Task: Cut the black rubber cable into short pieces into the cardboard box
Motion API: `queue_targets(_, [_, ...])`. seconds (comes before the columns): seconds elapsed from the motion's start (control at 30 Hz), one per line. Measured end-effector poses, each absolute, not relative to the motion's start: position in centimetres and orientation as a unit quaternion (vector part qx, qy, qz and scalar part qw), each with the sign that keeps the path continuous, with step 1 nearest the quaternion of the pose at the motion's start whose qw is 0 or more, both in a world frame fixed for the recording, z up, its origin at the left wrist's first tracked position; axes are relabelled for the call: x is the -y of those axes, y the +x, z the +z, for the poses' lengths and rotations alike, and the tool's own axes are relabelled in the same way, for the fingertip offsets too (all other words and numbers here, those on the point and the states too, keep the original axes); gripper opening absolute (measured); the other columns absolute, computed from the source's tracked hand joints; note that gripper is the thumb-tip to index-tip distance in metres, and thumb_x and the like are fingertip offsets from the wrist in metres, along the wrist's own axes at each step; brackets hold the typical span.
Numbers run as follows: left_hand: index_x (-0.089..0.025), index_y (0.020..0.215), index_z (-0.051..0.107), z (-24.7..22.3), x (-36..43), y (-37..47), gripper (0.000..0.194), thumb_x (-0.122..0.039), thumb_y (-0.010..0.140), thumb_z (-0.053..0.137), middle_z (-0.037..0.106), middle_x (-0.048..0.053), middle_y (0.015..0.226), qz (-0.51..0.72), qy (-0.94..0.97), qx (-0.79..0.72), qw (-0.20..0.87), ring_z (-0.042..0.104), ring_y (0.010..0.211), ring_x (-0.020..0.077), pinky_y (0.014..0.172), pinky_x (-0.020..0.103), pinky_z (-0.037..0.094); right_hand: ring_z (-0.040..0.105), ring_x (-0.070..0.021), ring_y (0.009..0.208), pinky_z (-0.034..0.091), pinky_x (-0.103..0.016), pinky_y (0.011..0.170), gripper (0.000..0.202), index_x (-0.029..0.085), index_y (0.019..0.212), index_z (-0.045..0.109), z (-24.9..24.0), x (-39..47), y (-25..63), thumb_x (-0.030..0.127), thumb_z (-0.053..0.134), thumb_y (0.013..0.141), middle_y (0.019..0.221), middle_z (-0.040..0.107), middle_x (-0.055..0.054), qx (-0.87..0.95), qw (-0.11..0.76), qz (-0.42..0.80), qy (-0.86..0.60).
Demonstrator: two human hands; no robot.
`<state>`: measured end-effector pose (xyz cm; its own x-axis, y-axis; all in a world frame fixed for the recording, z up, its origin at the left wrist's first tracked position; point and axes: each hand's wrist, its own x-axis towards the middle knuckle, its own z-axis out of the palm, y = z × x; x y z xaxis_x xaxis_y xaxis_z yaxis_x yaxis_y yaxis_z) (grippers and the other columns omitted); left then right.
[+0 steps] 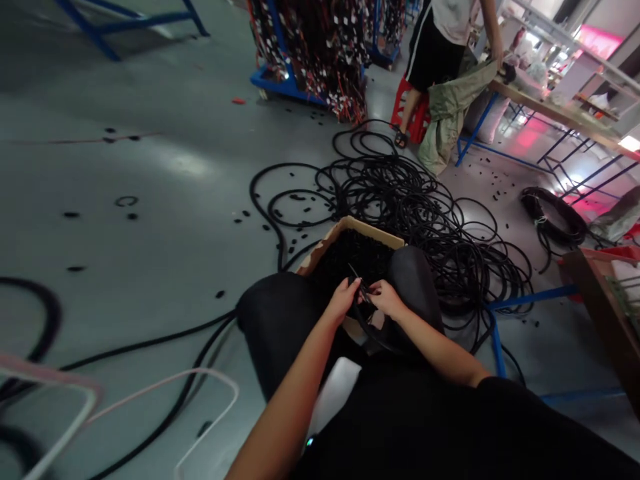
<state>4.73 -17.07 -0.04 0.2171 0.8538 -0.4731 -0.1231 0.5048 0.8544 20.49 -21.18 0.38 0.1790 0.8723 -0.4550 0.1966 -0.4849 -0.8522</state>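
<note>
Between my knees stands an open cardboard box (376,233) filled with small black pieces (353,252). Over it, my left hand (343,300) is closed around a black tube (367,327), which curves down toward my lap. Close by on the right, my right hand (385,297) pinches something dark and small that I cannot make out. A thin dark pointed thing (353,270) sticks up between the hands; its kind and which hand holds it are unclear. My fingertips nearly meet.
A large tangle of black tubing (395,187) lies beyond the box, with a tied coil (555,217) farther right. Small black pieces are scattered on the floor. A blue cart (287,87) holds hanging wires. A person (443,47) stands near a table (560,117).
</note>
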Motion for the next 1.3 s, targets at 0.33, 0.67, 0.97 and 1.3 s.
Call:
queue_targets(0.33, [-0.023, 0.114, 0.063, 6.0, 13.8, 4.7, 0.034, -0.050, 0.110, 0.083, 0.046, -0.013, 0.065, 0.579, 0.231, -0.488, 0.611, 0.043, 0.051, 0.0081, 0.052, 0.018, 0.036, 0.068, -0.0115, 0.078, 0.055, -0.025, 0.077, 0.080, 0.022, 0.105, 0.068, 3.4, 23.2, 20.0, 0.035, 0.125, 0.050, 0.085, 0.073, 0.009, 0.268, 0.373, 0.672, -0.581])
queue_targets(0.67, [-0.024, 0.093, 0.053, 6.7, 14.4, 1.1, 0.044, -0.037, 0.080, 0.093, 0.053, -0.010, 0.067, 0.582, 0.175, -0.468, 0.642, 0.042, 0.051, 0.0056, 0.049, 0.016, 0.029, 0.068, -0.0131, 0.061, 0.052, -0.027, 0.062, 0.096, 0.025, 0.104, 0.058, 2.8, 26.2, 22.7, 0.070, 0.120, 0.046, 0.089, 0.082, 0.003, 0.283, 0.434, 0.678, -0.521])
queue_targets(0.97, [-0.027, 0.089, 0.052, 15.9, 20.3, 4.0, 0.053, -0.051, 0.087, 0.099, 0.080, 0.002, 0.089, 0.580, 0.453, -0.436, 0.518, 0.078, 0.083, 0.0204, 0.083, 0.034, 0.064, 0.082, -0.0209, 0.074, 0.068, -0.035, 0.070, 0.098, 0.029, 0.120, 0.057, 15.5, 19.8, 22.5, 0.091, 0.108, 0.065, 0.133, 0.094, -0.014, 0.383, 0.544, 0.636, -0.391])
queue_targets(1.3, [-0.026, 0.101, 0.051, 25.3, 20.1, 5.0, 0.055, -0.028, 0.091, 0.105, 0.077, 0.000, 0.108, 0.720, 0.472, -0.357, 0.361, 0.083, 0.096, 0.0164, 0.083, 0.027, 0.069, 0.089, -0.0257, 0.121, 0.074, -0.029, 0.077, 0.079, 0.030, 0.136, 0.059, 24.8, 20.5, 20.0, 0.084, 0.096, 0.090, 0.182, 0.069, -0.017, 0.457, 0.589, 0.599, -0.291])
